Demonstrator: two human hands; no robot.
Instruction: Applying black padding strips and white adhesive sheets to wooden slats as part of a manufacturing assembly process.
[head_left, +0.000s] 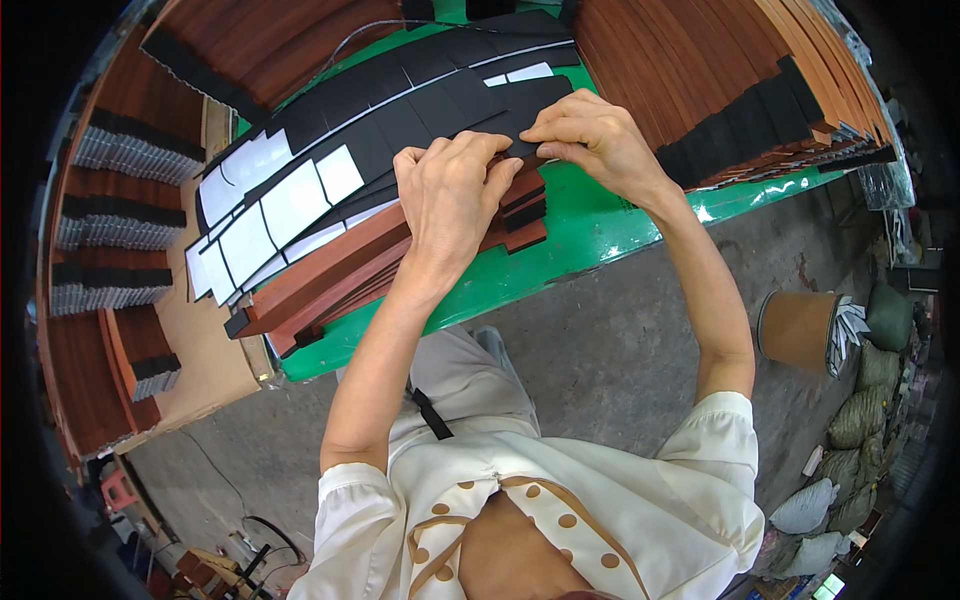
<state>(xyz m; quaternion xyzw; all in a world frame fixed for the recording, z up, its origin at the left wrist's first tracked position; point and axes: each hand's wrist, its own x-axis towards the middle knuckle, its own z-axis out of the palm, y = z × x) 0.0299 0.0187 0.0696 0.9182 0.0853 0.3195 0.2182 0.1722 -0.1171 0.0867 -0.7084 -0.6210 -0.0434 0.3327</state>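
Near the middle of the frame, both hands meet over a small black pad [522, 148] at the end of a stack of reddish-brown wooden strips [330, 275] on the green worktop [590, 235]. The left hand [450, 195] lies palm-down across the strips, its fingers [478, 152] curled with the tips on the pad's near edge; the right hand [592, 135] pinches the same pad from the upper right, fingers [553, 130] closed on it. Most of the pad is hidden under the fingertips, so its outline is hard to make out. Behind the hands, long sheets of black pads [400, 110] on white backing run toward the upper left. More strip stacks [740, 90] at the upper right are cut off by the rim.
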